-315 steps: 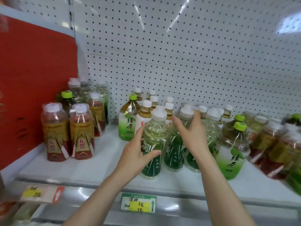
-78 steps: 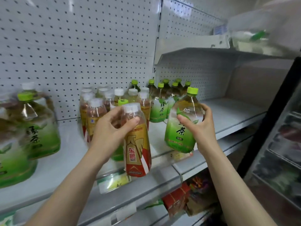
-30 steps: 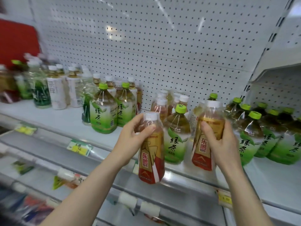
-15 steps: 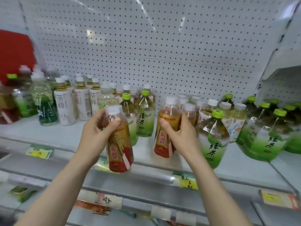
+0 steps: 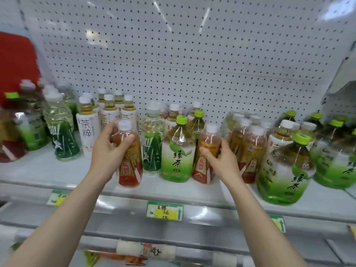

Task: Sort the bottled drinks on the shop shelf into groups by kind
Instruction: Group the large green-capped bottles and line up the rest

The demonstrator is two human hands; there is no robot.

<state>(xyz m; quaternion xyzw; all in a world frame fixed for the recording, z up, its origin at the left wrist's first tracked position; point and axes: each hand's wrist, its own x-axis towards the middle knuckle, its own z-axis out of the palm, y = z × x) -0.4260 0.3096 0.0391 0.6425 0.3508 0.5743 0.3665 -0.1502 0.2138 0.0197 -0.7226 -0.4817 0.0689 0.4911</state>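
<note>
My left hand (image 5: 107,151) grips a red-and-gold labelled bottle (image 5: 129,162) with a white cap, held upright over the front of the white shelf (image 5: 57,170). A second red-and-gold bottle (image 5: 205,160) is gripped by my right hand (image 5: 221,160), just right of a green-capped green tea bottle (image 5: 178,151). Behind stand dark-green leaf-print bottles (image 5: 153,139), white-labelled tea bottles (image 5: 87,130) and more red-and-gold bottles (image 5: 250,149). Large green tea bottles (image 5: 285,170) crowd the right.
A white pegboard (image 5: 192,54) backs the shelf and a red panel (image 5: 15,62) stands at the left. Price tags (image 5: 164,210) hang on the shelf's front rail. A lower shelf with packets shows below. More mixed bottles (image 5: 23,124) stand far left.
Both hands, each holding a red-and-gold bottle, have moved left along the shelf with my view. The bottles now sit lower, either side of a green tea bottle.
</note>
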